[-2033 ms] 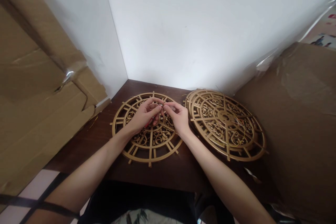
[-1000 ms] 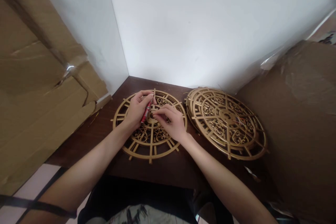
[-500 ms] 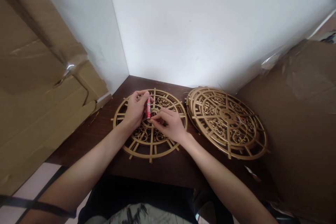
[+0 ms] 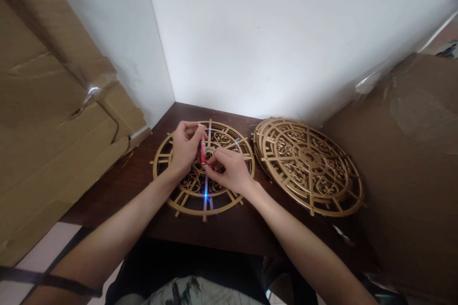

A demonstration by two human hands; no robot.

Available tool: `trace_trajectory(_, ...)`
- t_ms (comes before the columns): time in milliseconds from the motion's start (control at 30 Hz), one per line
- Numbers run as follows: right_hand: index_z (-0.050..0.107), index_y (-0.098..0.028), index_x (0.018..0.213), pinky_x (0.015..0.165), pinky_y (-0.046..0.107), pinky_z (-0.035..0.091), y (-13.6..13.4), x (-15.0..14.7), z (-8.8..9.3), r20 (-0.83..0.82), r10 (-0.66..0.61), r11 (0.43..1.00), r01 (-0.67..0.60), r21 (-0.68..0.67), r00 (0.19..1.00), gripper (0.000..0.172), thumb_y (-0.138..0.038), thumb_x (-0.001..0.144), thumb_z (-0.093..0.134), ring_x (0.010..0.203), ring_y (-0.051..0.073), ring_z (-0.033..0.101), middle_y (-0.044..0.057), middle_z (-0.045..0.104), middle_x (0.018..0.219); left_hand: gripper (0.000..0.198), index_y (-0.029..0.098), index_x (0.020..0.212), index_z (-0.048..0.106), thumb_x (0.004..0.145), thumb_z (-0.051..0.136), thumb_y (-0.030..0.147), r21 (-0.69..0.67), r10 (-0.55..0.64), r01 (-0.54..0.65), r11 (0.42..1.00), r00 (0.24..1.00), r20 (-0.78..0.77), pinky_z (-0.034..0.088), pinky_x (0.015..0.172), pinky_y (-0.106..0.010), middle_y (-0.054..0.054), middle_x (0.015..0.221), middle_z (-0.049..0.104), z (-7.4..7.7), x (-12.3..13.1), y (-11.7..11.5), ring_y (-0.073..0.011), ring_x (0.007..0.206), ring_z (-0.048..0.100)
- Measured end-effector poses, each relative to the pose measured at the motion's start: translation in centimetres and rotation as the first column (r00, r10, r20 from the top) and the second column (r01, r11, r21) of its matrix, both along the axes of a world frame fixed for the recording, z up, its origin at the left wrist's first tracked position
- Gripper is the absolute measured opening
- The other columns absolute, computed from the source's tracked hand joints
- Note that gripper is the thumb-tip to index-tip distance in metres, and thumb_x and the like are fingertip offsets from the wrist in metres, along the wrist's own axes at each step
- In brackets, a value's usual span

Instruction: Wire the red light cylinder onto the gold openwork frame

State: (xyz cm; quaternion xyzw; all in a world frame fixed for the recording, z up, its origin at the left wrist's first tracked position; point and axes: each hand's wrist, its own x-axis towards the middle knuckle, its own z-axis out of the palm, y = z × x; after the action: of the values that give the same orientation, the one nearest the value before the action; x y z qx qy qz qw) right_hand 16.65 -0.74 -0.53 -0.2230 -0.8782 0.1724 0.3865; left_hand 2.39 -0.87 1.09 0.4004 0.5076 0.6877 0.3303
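A round gold openwork frame point(image 4: 206, 210) with spokes and scrollwork lies flat on the dark tabletop under both hands. Over its centre, my left hand point(image 4: 184, 147) is closed on red batteries point(image 4: 203, 151) that look joined end to end, with a silver band between them. My right hand point(image 4: 229, 167) pinches at the batteries' lower end, its fingertips closed on what looks like a thin wire, mostly hidden by the fingers. Small blue lights point(image 4: 205, 195) glow on the frame's spokes and rim.
Several similar gold frames point(image 4: 312, 207) are stacked at the right, with thin wires on top. Cardboard point(image 4: 53, 119) rises at the left and more cardboard point(image 4: 411, 162) at the right. A white wall point(image 4: 257, 47) stands behind the dark table point(image 4: 236, 233).
Blue lights on the frame under my hands are lit now; they were dark before. The batteries and fingertips have shifted only slightly.
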Motion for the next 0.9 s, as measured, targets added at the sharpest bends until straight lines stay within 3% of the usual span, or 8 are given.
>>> trace_trajectory(233,0.050,-0.018,0.065,0.058,0.022,0.038,0.0,-0.1,0.0,0.017,-0.030,0.995,0.028,0.092,0.999,0.014,-0.021,0.079,0.052,0.061,0.010,0.049,-0.001,0.055,0.064,0.021,0.016,0.083,0.046,0.074,0.063,0.026,0.049,0.041,-0.038,0.998,0.997,-0.058,0.041,0.047,-0.018,0.002,0.060,0.059,0.2,0.3,-0.2,-0.0078,0.050,0.053)
trace_trajectory(333,0.051,-0.018,0.067,0.058,0.022,0.038,0.1,-0.1,0.0,-0.028,-0.009,0.998,0.011,0.067,1.000,0.012,-0.020,0.079,0.052,0.061,0.010,0.049,-0.001,0.055,0.064,0.021,0.017,0.083,0.045,0.075,0.063,0.025,0.047,0.032,-0.030,0.998,0.999,-0.040,0.041,0.045,-0.018,0.003,0.060,0.059,0.2,0.2,-0.2,-0.0079,0.049,0.053)
trace_trajectory(467,0.053,-0.018,0.071,0.062,0.023,0.042,0.2,0.0,0.4,-0.154,0.056,0.995,-0.069,-0.079,0.986,0.012,-0.024,0.082,0.055,0.065,0.010,0.052,0.000,0.056,0.070,0.024,0.017,0.085,0.046,0.075,0.063,0.030,0.041,0.006,-0.007,0.999,1.000,0.024,0.038,0.041,-0.017,0.002,0.062,0.059,0.1,-0.3,0.0,-0.0077,0.048,0.052)
trace_trajectory(633,0.059,-0.018,0.089,0.069,0.024,0.046,0.7,0.0,0.7,-0.346,-0.089,0.960,-0.011,-0.279,0.934,0.011,-0.027,0.087,0.052,0.088,0.014,0.056,0.006,0.060,0.094,0.024,0.017,0.083,0.046,0.075,0.064,0.030,0.040,-0.092,0.092,0.995,0.996,-0.012,0.040,0.043,-0.017,0.002,0.062,0.059,0.5,-0.1,-0.3,-0.0070,0.048,0.052)
trace_trajectory(733,0.051,-0.019,0.116,0.072,0.025,0.047,1.2,-0.1,0.3,-0.345,-0.114,0.911,-0.040,-0.411,0.932,0.034,-0.031,0.085,0.056,0.100,0.016,0.055,0.010,0.058,0.114,0.025,0.017,0.084,0.046,0.074,0.065,0.031,0.023,-0.175,0.178,0.984,0.980,-0.089,0.043,0.046,-0.018,0.001,0.066,0.061,0.9,0.3,-0.8,-0.0085,0.052,0.055)
trace_trajectory(833,0.044,-0.020,0.128,0.065,0.023,0.047,1.4,-0.2,-0.1,-0.280,-0.092,0.875,-0.057,-0.481,0.955,0.053,-0.034,0.080,0.062,0.085,0.014,0.057,0.011,0.056,0.119,0.026,0.017,0.087,0.048,0.074,0.066,0.031,-0.005,-0.269,0.271,0.962,0.950,-0.161,0.045,0.050,-0.019,-0.002,0.072,0.063,1.0,0.5,-1.3,-0.0101,0.058,0.059)
trace_trajectory(900,0.048,-0.020,0.124,0.056,0.021,0.042,1.4,-0.3,-0.2,-0.230,-0.082,0.866,-0.045,-0.498,0.970,0.051,-0.033,0.077,0.064,0.066,0.010,0.052,0.006,0.059,0.106,0.025,0.017,0.087,0.048,0.075,0.066,0.030,-0.005,-0.293,0.298,0.955,0.937,-0.191,0.047,0.056,-0.020,-0.002,0.075,0.064,0.9,0.7,-1.4,-0.0104,0.062,0.060)
